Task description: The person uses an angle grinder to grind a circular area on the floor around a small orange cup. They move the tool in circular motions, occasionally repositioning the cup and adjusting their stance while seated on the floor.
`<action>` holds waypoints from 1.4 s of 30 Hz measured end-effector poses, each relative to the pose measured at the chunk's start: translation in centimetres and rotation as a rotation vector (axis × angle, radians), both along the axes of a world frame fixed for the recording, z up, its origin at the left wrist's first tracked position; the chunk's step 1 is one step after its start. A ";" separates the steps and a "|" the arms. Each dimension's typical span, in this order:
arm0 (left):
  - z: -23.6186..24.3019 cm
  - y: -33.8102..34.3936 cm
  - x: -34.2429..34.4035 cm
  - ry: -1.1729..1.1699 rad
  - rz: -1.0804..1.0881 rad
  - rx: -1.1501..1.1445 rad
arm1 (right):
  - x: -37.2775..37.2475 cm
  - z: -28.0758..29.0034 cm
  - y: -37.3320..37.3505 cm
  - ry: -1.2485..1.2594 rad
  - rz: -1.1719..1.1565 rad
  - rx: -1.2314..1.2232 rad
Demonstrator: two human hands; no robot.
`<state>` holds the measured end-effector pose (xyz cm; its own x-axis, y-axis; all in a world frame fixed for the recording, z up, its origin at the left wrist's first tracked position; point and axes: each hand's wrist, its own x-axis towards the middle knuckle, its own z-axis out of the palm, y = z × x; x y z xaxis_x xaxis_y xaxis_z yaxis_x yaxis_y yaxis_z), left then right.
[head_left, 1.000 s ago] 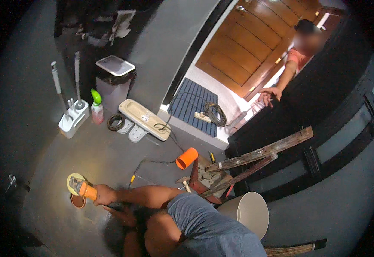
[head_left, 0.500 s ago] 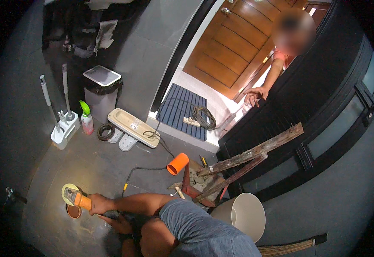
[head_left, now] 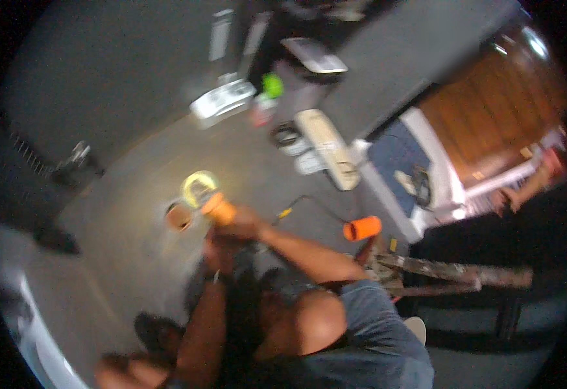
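An angle grinder (head_left: 217, 207) with an orange body and a round pale-yellow disc at its front is held low over the grey floor. My right hand (head_left: 244, 223) wraps around its orange body. Beneath it, my left hand (head_left: 218, 251) closes on the darker rear part, which is mostly hidden and blurred. Right beside the disc, the orange-brown rim of a pipe opening (head_left: 178, 217) shows in the floor. Dust lies around it. A loose orange pipe piece (head_left: 362, 228) rests on its side to the right.
A black cable (head_left: 322, 200) with a yellow connector (head_left: 285, 212) crosses the floor. Beyond stand a white brush holder (head_left: 223, 102), a spray bottle (head_left: 267, 104) and a bin (head_left: 303, 78). Wooden planks (head_left: 455, 267) lean at the right. A person's hand (head_left: 507, 200) reaches through the doorway.
The view has swung and blurred, so the room appears shifted right and turned. Both hands still hold the grinder beside the pipe opening. My left forearm now shows.
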<state>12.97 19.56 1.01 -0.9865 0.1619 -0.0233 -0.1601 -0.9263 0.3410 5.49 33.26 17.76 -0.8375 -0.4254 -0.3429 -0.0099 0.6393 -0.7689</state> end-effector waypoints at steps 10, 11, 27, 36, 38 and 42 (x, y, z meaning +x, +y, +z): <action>13.3 4.8 -0.5 -0.409 0.163 -0.523 | 5.7 6.0 5.9 0.348 0.172 0.086; 13.9 3.9 -0.5 -0.424 0.193 -0.552 | 6.4 9.3 6.8 0.301 0.171 0.120; 11.3 2.3 -4.6 -0.559 0.203 -0.385 | 43.1 11.8 15.0 -0.518 -0.904 0.214; 11.1 1.9 -5.4 -0.568 0.152 -0.452 | 48.3 13.6 15.0 -0.516 -1.110 0.361; 11.1 1.9 -5.4 -0.605 0.160 -0.412 | 48.1 14.5 15.8 -0.470 -0.973 0.259; 11.7 1.7 -6.3 -0.606 0.176 -0.442 | 44.7 15.6 16.0 -0.620 -0.973 -0.017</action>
<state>6.64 21.26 12.72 -0.7913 -0.1463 -0.5937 -0.2999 -0.7533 0.5853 50.15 49.26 33.38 -0.5033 0.2993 -0.8106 0.8640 0.1586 -0.4779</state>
